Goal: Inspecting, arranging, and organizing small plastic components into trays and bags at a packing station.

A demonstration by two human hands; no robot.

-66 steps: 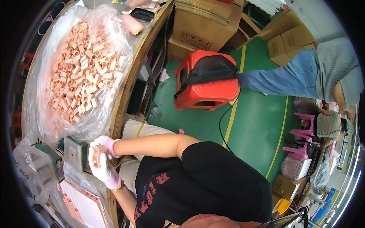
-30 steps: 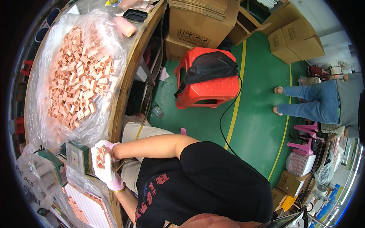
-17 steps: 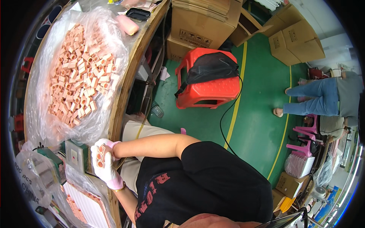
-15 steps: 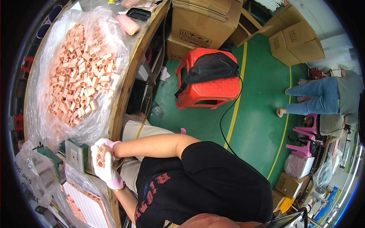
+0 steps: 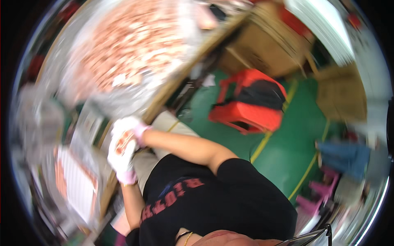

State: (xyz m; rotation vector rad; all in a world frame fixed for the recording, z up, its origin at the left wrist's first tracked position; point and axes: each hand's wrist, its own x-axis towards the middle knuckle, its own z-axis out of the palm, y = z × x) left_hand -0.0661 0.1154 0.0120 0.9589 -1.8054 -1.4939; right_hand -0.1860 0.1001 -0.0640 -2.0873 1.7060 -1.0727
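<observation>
Both my hands wear white gloves with pink cuffs and are close together at the table's near edge. My left hand (image 5: pixel 120 163) is closed around a short row of small peach-coloured blocks with round holes (image 5: pixel 124 142). Against the upper end of that row lies my right hand (image 5: pixel 130 124); blur and overlap hide its fingers, so I cannot tell whether it grips too. A large heap of similar peach blocks (image 5: pixel 131 45) is spread on clear plastic sheeting (image 5: pixel 127 96) beyond my hands.
A white ribbed tray (image 5: pixel 78 190) edged with peach pieces stands at the left, beside a small box-like device (image 5: pixel 92 127). The wooden table edge (image 5: pixel 180 84) runs diagonally. A red stool (image 5: pixel 254 110) with a black bag, cardboard boxes (image 5: pixel 266 45) and a co-worker in jeans (image 5: pixel 344 158) are to the right.
The whole view has swung and blurred, so the heap, stool and boxes have shifted rightward. My hands stay together with the blocks between them.
</observation>
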